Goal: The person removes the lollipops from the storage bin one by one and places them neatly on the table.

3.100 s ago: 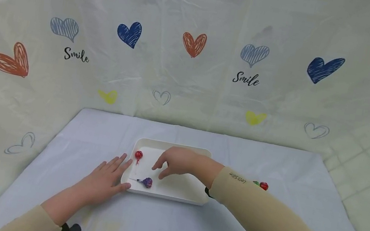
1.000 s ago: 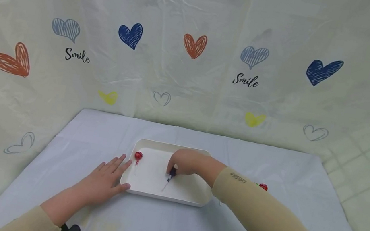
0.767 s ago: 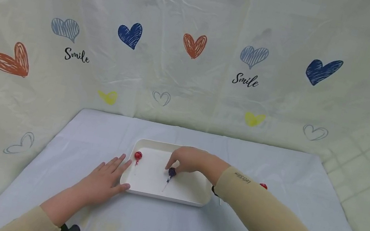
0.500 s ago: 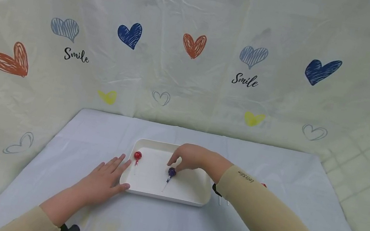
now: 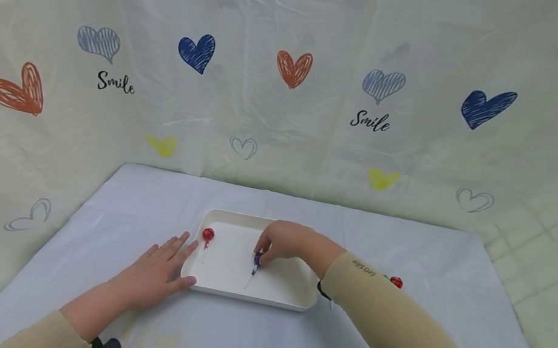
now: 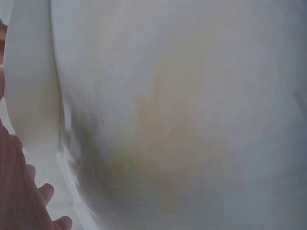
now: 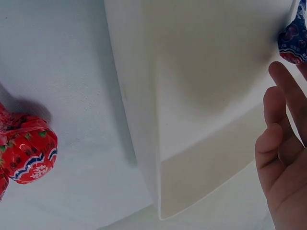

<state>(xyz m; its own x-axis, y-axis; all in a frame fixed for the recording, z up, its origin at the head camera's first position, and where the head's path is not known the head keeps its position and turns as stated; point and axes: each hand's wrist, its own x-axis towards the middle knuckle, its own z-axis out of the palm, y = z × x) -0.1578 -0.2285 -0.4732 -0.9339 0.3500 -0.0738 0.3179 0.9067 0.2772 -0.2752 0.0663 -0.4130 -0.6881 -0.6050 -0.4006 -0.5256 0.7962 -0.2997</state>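
Note:
In the head view, my right hand (image 5: 285, 241) reaches over the white tray (image 5: 286, 298) and pinches the head of a purple-blue lollipop (image 5: 257, 258) between thumb and index finger. The lollipop's stick points toward the tray's front edge. In the right wrist view the same lollipop (image 7: 292, 43) shows at the upper right, by the fingertips. Farther left in the tray lies a red lollipop (image 5: 208, 235), stick toward me. My left hand (image 5: 157, 271) lies with spread fingers at the tray's left edge, thumb at its front left corner.
Right of the tray, partly behind my right sleeve, a red lollipop (image 5: 396, 282) lies on the white tablecloth (image 5: 208, 334). Up close in the right wrist view are red wrapped lollipops (image 7: 31, 153). A cloth backdrop (image 5: 306, 12) with hearts hangs behind the table.
The purple lollipop has moved from the tray's left front to its middle. My right fingers held it, spread slightly apart around it, and now close on it again. My left hand stays put.

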